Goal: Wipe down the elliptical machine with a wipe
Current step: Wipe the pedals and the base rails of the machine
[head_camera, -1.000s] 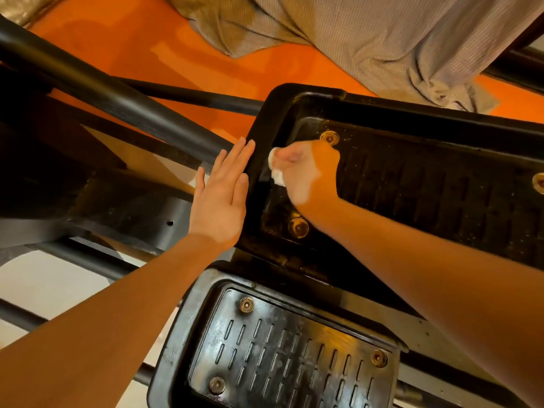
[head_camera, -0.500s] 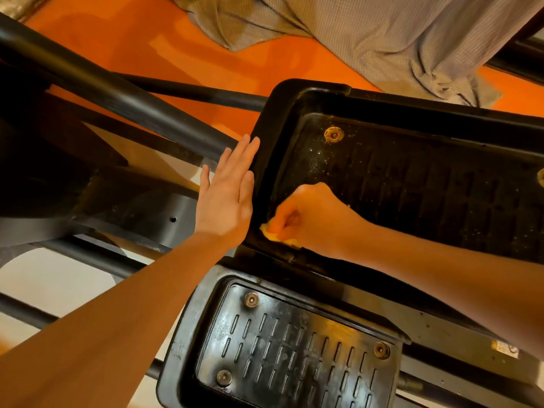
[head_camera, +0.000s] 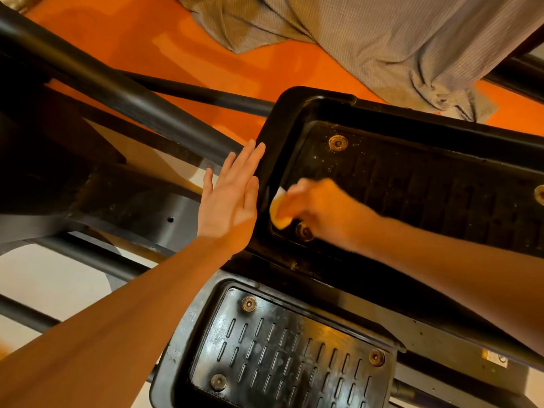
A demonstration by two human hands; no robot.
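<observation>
Here, head view: we see two black foot pedals of the elliptical machine. The upper pedal (head_camera: 412, 184) is a raised-rim tray with a ribbed floor and brass-coloured bolts; the lower pedal (head_camera: 288, 357) sits nearer the camera, slotted and glossy.

Left hand (head_camera: 232, 201): fingers straight and close together, thumb a little apart, the flat hand set against the outer wall of the upper pedal at its left end.

Right hand (head_camera: 321, 210): motion-blurred, fingers curled onto the wipe (head_camera: 279, 212), which shows as a pale crumpled wad pressed to the pedal floor in the near-left corner, just beside a bolt (head_camera: 304, 232).

Black frame tubes (head_camera: 123, 92) cross at left. Orange floor (head_camera: 206, 48) beyond, with a grey striped cloth (head_camera: 397, 45) lying on it at top right.
</observation>
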